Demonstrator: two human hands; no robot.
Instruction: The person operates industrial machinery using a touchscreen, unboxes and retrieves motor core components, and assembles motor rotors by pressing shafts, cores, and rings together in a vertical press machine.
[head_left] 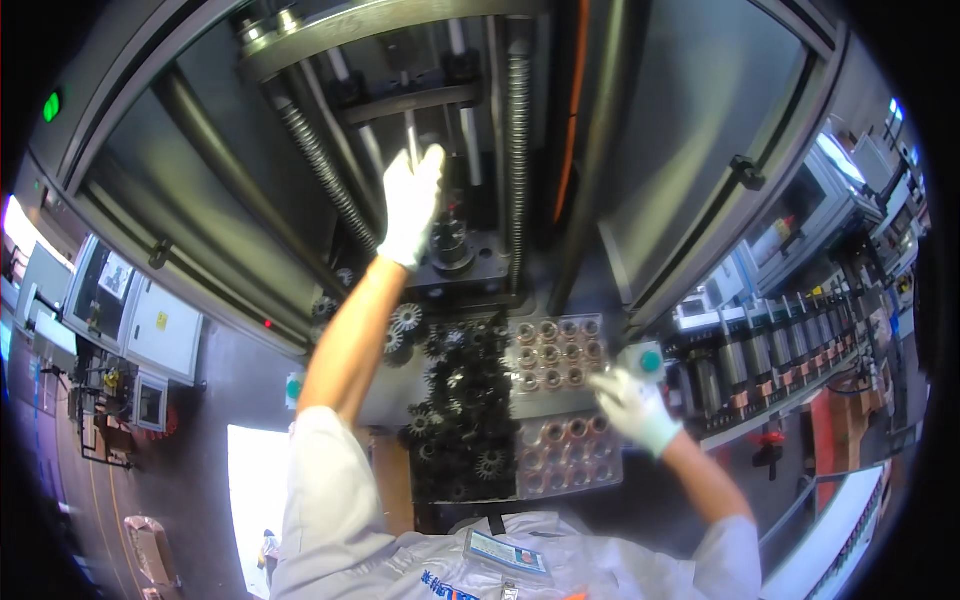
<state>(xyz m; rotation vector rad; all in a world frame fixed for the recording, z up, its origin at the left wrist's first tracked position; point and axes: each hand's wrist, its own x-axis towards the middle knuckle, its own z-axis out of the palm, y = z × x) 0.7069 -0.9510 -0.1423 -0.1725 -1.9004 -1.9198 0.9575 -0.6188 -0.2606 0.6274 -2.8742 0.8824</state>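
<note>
Left hand raised beside thin rod inside press; some open room toward right spring. Right hand near lower right corner of clear tray. Fingers' grip, both: cannot tell.

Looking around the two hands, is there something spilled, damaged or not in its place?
Nothing clearly stands out. The round parts sit in rows in the clear trays. The dark gears beside them look crowded, but I see no spill. Blur and glare mean small damage cannot be judged.
</note>
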